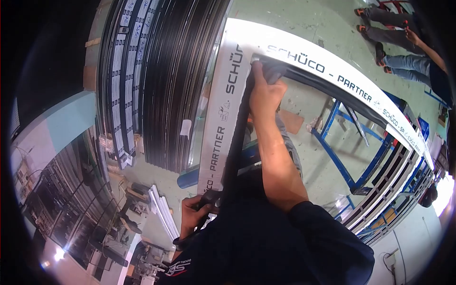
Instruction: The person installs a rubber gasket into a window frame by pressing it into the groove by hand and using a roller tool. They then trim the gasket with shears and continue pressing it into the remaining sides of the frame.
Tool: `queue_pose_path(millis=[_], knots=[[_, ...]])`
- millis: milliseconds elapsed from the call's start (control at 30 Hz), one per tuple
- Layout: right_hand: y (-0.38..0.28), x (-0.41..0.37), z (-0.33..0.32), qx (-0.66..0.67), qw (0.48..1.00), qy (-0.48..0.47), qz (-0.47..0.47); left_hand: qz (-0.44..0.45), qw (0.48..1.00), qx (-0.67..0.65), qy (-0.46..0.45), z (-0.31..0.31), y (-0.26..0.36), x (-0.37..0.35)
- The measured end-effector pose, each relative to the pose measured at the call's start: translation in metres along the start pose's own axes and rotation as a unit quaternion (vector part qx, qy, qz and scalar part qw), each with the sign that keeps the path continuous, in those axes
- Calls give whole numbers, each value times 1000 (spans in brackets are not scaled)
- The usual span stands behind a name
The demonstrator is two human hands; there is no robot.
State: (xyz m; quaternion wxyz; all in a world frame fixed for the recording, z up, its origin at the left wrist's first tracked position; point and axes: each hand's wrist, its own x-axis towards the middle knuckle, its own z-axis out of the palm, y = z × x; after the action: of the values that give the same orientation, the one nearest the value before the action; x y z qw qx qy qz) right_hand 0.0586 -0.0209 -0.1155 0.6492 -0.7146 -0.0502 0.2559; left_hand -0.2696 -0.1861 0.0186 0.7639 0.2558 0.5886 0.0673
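A window frame [223, 109] wrapped in white film printed "SCHÜCO - PARTNER" lies in front of me, with one corner at the top. My right hand [264, 92] reaches to that inner corner and presses a black rubber gasket strip [236, 147] into the frame's inner edge. The strip runs down along the left bar to my left hand [194, 214], which is closed on its lower part, near my dark sleeve.
Stacks of dark profiles [156, 76] lean at the left. A blue metal trestle [342, 156] stands under the frame on the green floor. Other people's legs [394, 33] show at the top right. White profile pieces [164, 213] lie below left. More frames [399, 180] stand at right.
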Motion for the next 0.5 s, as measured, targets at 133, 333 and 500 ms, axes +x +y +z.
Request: queue_pose_path(millis=[133,333,500], knots=[[-8,2,1,35,999,-7,16,5,1000,-15,3,1,-3,-2],[-19,1,4,70,995,12,76,3,1000,20,13,-1,-4,-2],[-2,9,-11,41,994,-37,90,29,999,-4,13,1,-11,-3]])
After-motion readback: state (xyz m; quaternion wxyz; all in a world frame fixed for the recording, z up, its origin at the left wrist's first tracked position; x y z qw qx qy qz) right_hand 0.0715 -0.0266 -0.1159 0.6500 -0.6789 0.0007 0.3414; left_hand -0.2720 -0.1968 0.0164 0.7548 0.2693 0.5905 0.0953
